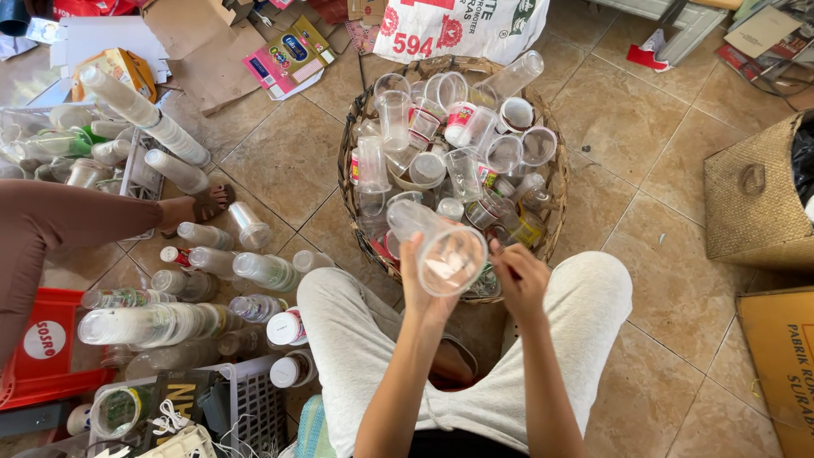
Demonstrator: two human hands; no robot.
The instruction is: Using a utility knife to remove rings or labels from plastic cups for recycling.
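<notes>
A clear plastic cup is clamped in the left hand, mouth toward the camera, just above the near rim of a round woven basket of cups; the right hand beside it is loosely curled, empty, over tan tiled floor littered with stacked cups and cardboard

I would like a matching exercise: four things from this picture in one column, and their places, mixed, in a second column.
Things:
1. clear plastic cup
2. round woven basket
3. red crate
4. square woven basket

Places:
A. at the right edge
B. in the left hand
C. on the floor before the knees, full of cups
D. at the lower left

Pairs: 1-B, 2-C, 3-D, 4-A
</notes>
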